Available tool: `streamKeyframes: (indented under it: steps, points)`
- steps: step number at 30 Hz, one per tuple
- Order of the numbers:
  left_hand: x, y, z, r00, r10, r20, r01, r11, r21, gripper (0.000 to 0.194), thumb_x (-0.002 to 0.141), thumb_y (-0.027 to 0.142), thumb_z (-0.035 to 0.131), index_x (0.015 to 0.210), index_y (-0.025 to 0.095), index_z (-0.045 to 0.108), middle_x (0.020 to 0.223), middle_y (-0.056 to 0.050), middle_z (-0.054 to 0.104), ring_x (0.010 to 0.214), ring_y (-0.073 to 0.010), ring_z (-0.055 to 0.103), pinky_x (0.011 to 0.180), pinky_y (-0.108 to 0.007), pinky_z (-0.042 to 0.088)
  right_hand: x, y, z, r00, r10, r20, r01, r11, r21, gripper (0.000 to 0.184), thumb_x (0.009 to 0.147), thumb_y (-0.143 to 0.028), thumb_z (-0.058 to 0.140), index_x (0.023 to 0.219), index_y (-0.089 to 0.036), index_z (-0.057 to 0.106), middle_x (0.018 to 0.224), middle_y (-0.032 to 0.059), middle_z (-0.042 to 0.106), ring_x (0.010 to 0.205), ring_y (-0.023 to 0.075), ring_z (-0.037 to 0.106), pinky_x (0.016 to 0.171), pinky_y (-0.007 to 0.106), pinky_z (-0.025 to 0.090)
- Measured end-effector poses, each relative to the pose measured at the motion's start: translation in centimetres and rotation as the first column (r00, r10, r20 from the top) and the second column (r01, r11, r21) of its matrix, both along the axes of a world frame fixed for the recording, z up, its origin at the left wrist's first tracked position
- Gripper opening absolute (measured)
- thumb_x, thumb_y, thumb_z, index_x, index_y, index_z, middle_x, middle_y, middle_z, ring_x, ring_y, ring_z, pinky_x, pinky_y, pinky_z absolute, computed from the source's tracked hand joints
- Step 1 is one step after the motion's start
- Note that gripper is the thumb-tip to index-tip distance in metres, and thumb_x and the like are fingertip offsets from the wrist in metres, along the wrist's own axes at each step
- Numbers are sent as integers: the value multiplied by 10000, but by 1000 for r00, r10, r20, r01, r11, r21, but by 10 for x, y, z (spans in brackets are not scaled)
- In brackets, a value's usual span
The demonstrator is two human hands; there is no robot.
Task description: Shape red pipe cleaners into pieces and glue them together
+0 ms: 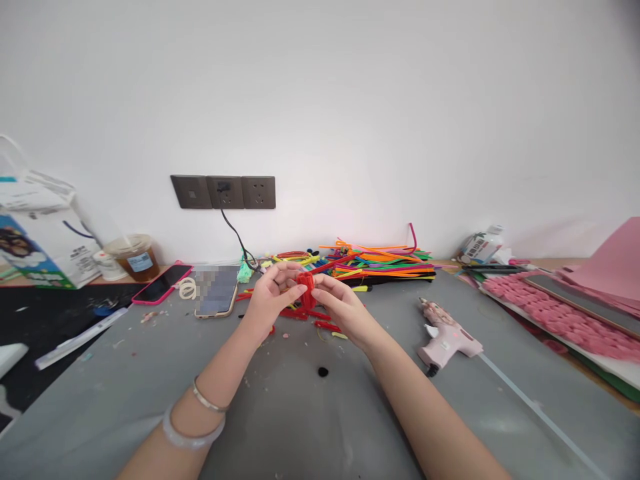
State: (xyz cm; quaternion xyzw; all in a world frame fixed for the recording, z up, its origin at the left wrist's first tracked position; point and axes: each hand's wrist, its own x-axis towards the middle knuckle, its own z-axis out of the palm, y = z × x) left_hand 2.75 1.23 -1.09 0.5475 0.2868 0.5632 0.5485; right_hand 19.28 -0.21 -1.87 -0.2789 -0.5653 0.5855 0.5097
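Observation:
Between my two hands, above the middle of the grey mat, is a bundle of red pipe cleaners [307,291] bent into a compact upright shape. My left hand [276,293] pinches it from the left, thumb toward me. From the right, my right hand [340,303] grips it with thumb and fingertips. One red strand [333,264] sticks out of it toward the upper right. Several red pipe cleaner pieces [325,325] lie on the mat just under my hands. A small black disc [323,372] rests nearer to me.
Behind my hands lies a pile of coloured pipe cleaners [385,260]. A pink glue gun [447,337] with a pale cord is at right, near pink fuzzy strips [555,313]. At left are two phones [163,284], a lidded drink cup [136,257] and a bag [45,230].

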Motion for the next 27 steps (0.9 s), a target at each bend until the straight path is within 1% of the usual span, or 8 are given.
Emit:
streamKeyframes:
  steps: [4, 9, 11, 14, 18, 20, 23, 27]
  points:
    - [0, 0, 1, 1000, 12, -14, -11, 1000, 11, 295, 697, 278, 805, 865, 188, 579, 839, -13, 613, 723, -113, 563, 617, -207, 472, 1, 1, -1, 1000, 2, 11, -2, 1000, -3, 196, 829, -388, 704, 943, -231, 673, 928, 16, 668, 887, 183, 610, 853, 321, 476]
    - [0, -1, 2, 999, 22, -27, -21, 1000, 10, 366, 677, 314, 819, 713, 185, 478, 808, 10, 582, 755, -118, 566, 668, -218, 475, 1, 1, -2, 1000, 1, -16, -2, 999, -42, 193, 802, -379, 736, 895, -223, 672, 908, 5, 678, 837, 160, 613, 821, 294, 473]
    - [1, -1, 2, 999, 39, -38, -39, 999, 7, 364, 674, 328, 820, 687, 181, 487, 801, 9, 582, 762, -124, 566, 685, -230, 482, 1, 2, -2, 999, 5, -34, -7, 999, -52, 183, 807, -369, 735, 896, -219, 678, 907, 2, 678, 835, 152, 612, 822, 282, 471]
    - [1, -1, 1, 995, 74, -67, -74, 997, 8, 320, 678, 350, 815, 686, 175, 546, 787, 2, 593, 753, -132, 565, 693, -247, 496, 0, 2, -2, 998, -9, -60, 4, 997, -77, 177, 797, -362, 744, 886, -219, 687, 891, -2, 680, 817, 146, 615, 807, 273, 476]
    - [0, 3, -3, 997, 45, -68, -45, 999, 13, 295, 653, 353, 829, 746, 175, 612, 810, -6, 622, 792, -152, 598, 728, -274, 516, -2, 2, 0, 994, -60, -93, 48, 991, -128, 232, 745, -377, 783, 875, -220, 673, 869, -4, 693, 788, 150, 631, 783, 287, 494]
    - [-1, 5, -5, 998, 34, -60, -33, 999, 19, 292, 646, 339, 834, 774, 176, 629, 834, -10, 642, 824, -160, 615, 767, -287, 519, -2, 3, -1, 992, -88, -91, 78, 991, -107, 239, 735, -387, 788, 844, -217, 660, 853, -1, 698, 784, 156, 636, 784, 302, 504]
    - [-1, 7, -8, 996, 53, -68, -51, 998, 29, 273, 654, 328, 829, 787, 178, 643, 844, -15, 659, 848, -168, 631, 803, -303, 522, -2, 6, -4, 986, -159, -53, 157, 987, -33, 240, 724, -399, 795, 815, -221, 661, 858, 10, 712, 810, 175, 646, 810, 329, 515]
    - [-1, 6, -9, 993, 85, -86, -83, 996, 23, 259, 658, 317, 825, 767, 178, 635, 843, -15, 659, 848, -175, 643, 802, -312, 533, -1, 10, -8, 960, -282, 3, 281, 959, 43, 242, 681, -400, 822, 791, -226, 696, 838, 23, 726, 813, 202, 658, 797, 358, 525]
